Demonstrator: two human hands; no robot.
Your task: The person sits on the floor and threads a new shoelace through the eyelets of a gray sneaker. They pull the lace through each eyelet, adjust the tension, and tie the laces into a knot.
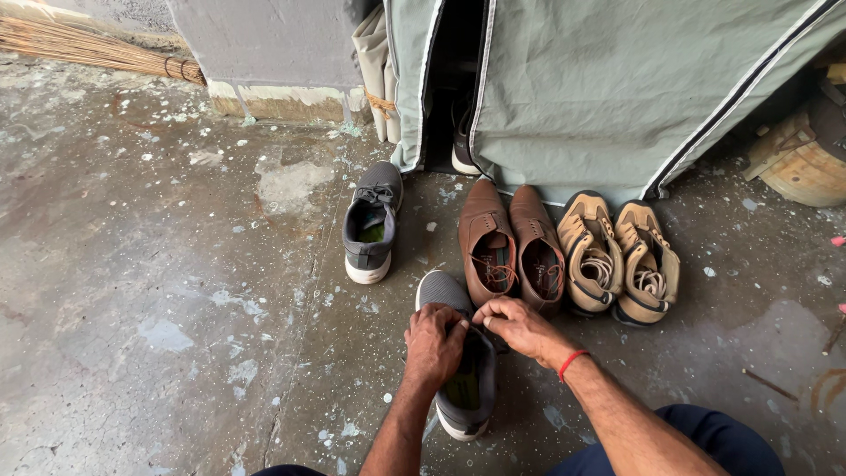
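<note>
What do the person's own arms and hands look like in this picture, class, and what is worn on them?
Both forearms are bare, with no sleeves reaching into view, and neither the left hand nor the right hand wears a glove. No ring or watch can be made out. The only thing worn is a thin red band around the right wrist. Dark blue trousers show at the bottom edge.

Stained concrete floor point(159, 291) — grey sneakers point(372, 220), brown shoes point(511, 242), tan boots point(617, 256).
</note>
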